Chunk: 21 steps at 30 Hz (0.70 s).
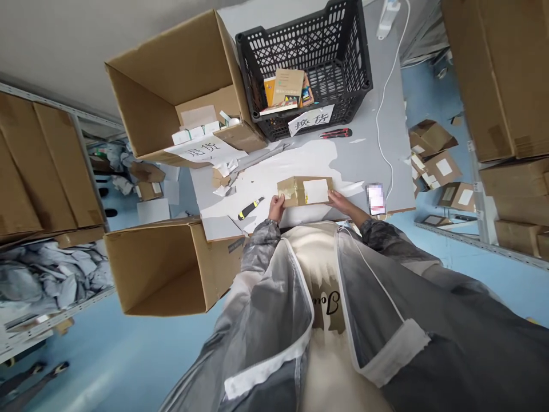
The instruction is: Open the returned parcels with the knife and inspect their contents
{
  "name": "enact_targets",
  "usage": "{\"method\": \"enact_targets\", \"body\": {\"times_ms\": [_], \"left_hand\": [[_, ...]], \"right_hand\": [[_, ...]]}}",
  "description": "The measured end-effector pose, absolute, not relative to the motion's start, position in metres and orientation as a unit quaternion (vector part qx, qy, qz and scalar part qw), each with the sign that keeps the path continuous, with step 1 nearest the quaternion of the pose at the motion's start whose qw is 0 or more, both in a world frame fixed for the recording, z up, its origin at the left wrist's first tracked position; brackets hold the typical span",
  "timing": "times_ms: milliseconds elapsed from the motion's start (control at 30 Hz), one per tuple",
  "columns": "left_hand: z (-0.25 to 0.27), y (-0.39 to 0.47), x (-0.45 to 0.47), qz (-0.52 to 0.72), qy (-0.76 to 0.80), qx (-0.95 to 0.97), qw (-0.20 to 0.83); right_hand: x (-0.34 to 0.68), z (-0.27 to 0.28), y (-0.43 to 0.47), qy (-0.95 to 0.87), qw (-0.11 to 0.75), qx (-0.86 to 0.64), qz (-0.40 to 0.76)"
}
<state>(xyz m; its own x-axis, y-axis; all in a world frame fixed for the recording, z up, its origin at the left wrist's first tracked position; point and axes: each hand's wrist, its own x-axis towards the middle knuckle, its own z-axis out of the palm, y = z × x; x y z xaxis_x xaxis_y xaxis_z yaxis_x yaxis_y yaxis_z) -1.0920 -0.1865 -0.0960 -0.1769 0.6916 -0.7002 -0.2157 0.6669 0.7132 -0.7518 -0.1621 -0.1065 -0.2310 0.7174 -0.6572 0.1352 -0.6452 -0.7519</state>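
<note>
My left hand [277, 209] and right hand [341, 202] clasp the taped carton [295, 194] by its two ends, at six o'clock of the tabletop [364, 151]. The phone [376, 199] lies at three o'clock from the carton.

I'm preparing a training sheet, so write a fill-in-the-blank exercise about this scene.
The left hand and right hand hold a taped cardboard box with a ____ label.
The smartphone lies nearer the ____ hand.
The utility knife nearer the left hand is black and ____.
The plastic crate is coloured ____.

Missing words: white; right; yellow; black.
</note>
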Motion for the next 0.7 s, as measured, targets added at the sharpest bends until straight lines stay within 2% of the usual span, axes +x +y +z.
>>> {"method": "enact_targets", "body": {"times_ms": [67, 200, 333, 700], "left_hand": [[-0.083, -0.186, -1.094, 0.381, 0.685, 0.214, 0.583], [-0.059, -0.179, -1.091, 0.360, 0.742, 0.295, 0.483], [-0.047, -0.170, -1.077, 0.301, 0.790, 0.341, 0.411], [-0.054, -0.174, -1.080, 0.280, 0.785, 0.340, 0.435]], "right_hand": [[-0.758, -0.104, -0.158, -0.342, 0.205, -0.602, 0.692], [-0.783, -0.096, -0.148, -0.354, 0.231, -0.667, 0.613], [-0.814, -0.083, -0.139, -0.349, 0.264, -0.631, 0.640], [-0.866, -0.056, -0.133, -0.449, 0.257, -0.607, 0.604]]}}
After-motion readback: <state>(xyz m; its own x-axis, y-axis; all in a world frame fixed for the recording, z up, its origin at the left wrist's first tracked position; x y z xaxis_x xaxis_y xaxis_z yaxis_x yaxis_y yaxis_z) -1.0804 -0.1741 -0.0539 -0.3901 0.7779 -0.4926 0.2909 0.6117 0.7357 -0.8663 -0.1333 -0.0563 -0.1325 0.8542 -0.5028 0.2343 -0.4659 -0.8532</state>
